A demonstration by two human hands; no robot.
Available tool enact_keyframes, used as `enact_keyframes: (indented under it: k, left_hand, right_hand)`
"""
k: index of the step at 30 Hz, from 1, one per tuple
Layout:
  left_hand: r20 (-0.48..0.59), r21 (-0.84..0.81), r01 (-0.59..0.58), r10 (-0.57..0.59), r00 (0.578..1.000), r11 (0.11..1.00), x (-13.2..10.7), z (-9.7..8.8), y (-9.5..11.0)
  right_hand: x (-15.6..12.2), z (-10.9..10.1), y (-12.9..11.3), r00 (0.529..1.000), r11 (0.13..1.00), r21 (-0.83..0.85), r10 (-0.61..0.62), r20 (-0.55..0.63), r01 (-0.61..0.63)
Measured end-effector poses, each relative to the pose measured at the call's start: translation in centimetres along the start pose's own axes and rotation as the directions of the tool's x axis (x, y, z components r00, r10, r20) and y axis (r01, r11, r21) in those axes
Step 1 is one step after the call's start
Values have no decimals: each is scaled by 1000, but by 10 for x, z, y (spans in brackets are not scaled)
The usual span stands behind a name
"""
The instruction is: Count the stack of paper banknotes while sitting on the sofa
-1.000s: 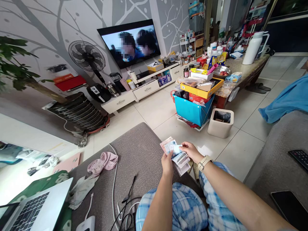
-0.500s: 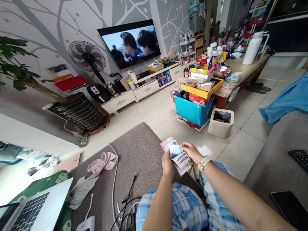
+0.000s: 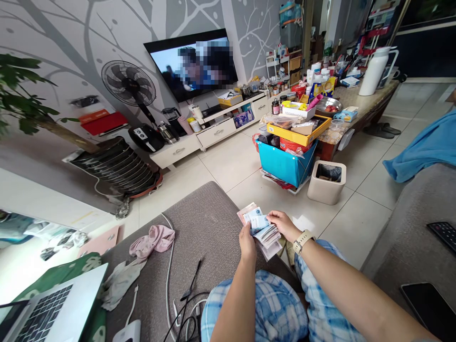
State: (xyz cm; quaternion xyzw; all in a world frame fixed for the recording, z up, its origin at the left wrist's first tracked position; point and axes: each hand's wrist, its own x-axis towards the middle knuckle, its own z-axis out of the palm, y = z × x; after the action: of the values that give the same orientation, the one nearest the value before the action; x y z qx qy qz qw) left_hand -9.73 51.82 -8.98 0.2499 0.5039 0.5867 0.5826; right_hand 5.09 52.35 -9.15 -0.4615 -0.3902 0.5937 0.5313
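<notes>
A fanned stack of banknotes (image 3: 261, 225), pinkish at the far left and bluish-white on top, is held between my two hands above my lap. My left hand (image 3: 246, 240) grips its left side, with the thumb lying on top. At the upper right corner, the fingers of my right hand (image 3: 281, 223) pinch one of the bluish notes. A pale wristwatch (image 3: 303, 241) is on my right wrist. The notes' lower ends spread out loosely below my fingers.
The grey sofa (image 3: 199, 228) carries a pink cloth (image 3: 153, 241), tangled cables (image 3: 183, 308) and a laptop (image 3: 53, 308). A phone (image 3: 429, 306) and a remote control (image 3: 443, 235) lie to the right. Ahead stand a beige bin (image 3: 327, 190), a blue box (image 3: 285, 161) and a cluttered table (image 3: 377, 99).
The top bluish note has shifted slightly under my right fingers. My hands stay in nearly the same place. The television picture is different.
</notes>
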Motion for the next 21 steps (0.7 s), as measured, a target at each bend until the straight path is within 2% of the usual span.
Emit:
enact_keyframes:
  k: [21]
  left_hand:
    - [15, -45, 22, -21, 1000, 999, -1, 2, 0]
  right_hand:
    - [1, 0, 2, 1000, 1000, -21, 0, 1, 0]
